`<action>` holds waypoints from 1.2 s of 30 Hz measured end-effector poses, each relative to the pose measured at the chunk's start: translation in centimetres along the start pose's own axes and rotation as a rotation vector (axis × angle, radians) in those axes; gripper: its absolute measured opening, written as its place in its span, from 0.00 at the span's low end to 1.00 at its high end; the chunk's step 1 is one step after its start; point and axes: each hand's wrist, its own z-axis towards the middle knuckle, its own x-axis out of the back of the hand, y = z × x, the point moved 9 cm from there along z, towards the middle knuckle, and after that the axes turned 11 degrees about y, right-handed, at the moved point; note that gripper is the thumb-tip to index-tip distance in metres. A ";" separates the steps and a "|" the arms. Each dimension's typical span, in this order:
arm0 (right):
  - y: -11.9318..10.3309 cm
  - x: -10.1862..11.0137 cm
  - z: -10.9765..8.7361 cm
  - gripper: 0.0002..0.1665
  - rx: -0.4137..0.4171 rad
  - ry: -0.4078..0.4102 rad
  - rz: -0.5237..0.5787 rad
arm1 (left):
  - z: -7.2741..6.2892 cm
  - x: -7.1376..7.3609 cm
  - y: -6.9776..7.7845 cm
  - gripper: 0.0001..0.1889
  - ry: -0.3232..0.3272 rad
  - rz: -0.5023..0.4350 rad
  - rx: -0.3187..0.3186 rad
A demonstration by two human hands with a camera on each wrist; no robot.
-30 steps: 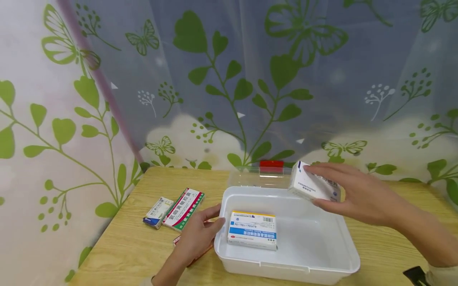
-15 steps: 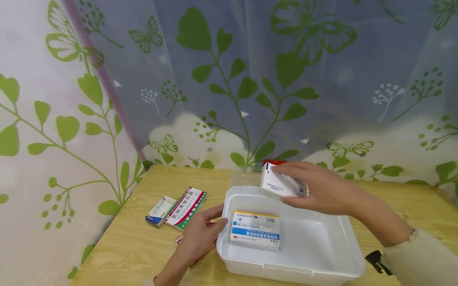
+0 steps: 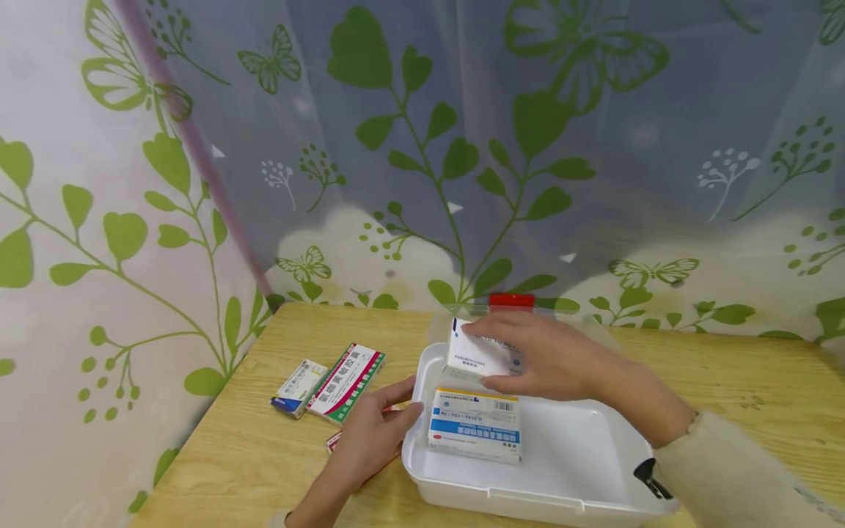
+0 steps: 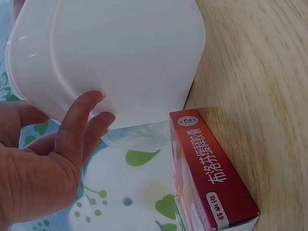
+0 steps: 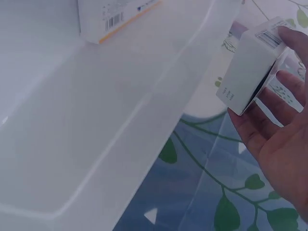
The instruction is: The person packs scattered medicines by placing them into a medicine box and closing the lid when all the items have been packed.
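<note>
My right hand (image 3: 554, 359) pinches a white medicine box (image 3: 475, 348) between thumb and fingers, over the far left rim of a white plastic storage box (image 3: 528, 502). In the right wrist view that medicine box (image 5: 250, 62) shows its barcode end. Inside the storage box, against the left side, lies a blue-and-white medicine box (image 3: 474, 425) with a yellow edge. My left hand (image 3: 372, 436) grips the storage box's left rim; in the left wrist view its fingers (image 4: 79, 120) press on the outer wall.
Left of the storage box lie a red-green-white medicine box (image 3: 346, 383) and a smaller blue-white one (image 3: 297, 389). A red medicine box (image 4: 211, 168) lies partly hidden near my left hand. Behind stands a clear lid with a red latch (image 3: 511, 302), before a patterned curtain (image 3: 409, 147).
My right hand has carried the white medicine box leftward and slightly down, from the far right of the storage box to its far left corner. My left hand stays on the rim.
</note>
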 end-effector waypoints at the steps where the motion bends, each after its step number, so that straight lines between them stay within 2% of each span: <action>1: -0.1 -0.3 0.0 0.39 0.006 0.000 -0.002 | 0.0 0.0 0.0 0.22 0.000 0.003 -0.002; 10: -0.6 -3.1 0.2 0.36 0.059 -0.033 -0.001 | -0.2 0.0 0.1 0.22 -0.001 -0.009 -0.012; 17: -0.2 -5.1 0.2 0.36 0.037 -0.096 -0.012 | -0.3 0.0 0.2 0.23 0.001 -0.056 -0.005; 22: 0.1 -6.4 0.1 0.36 0.043 -0.130 -0.021 | -0.2 0.0 0.0 0.23 0.002 -0.052 0.009; 31: 0.1 -7.7 0.2 0.35 0.070 -0.138 -0.011 | -0.5 0.0 0.1 0.23 0.002 -0.093 0.006; 36: -0.1 -8.3 0.3 0.35 0.055 -0.170 -0.010 | -0.5 0.0 0.2 0.23 0.001 -0.111 -0.002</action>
